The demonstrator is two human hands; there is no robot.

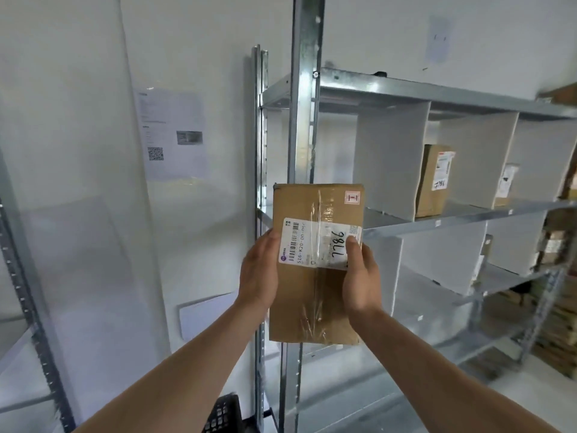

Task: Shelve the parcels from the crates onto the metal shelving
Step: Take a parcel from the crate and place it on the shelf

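I hold a brown cardboard parcel [315,295] upright in front of the metal shelving [452,221]. It carries a white label with a barcode and the handwritten number 7786. My left hand [260,270] grips its left edge, and my right hand [360,273] grips its right edge with the thumb on the label. The parcel is level with the middle shelf, at the shelving's left upright post. Another brown parcel [434,179] marked 7786 stands in a bay on that shelf. A corner of a black crate [223,414] shows at the bottom.
White divider panels [390,157] split the shelves into bays. A further labelled parcel [507,184] sits in a bay to the right. Stacked cartons [559,314] fill the far right. A second rack's post [28,292] stands at left, and a printed notice [171,132] hangs on the wall.
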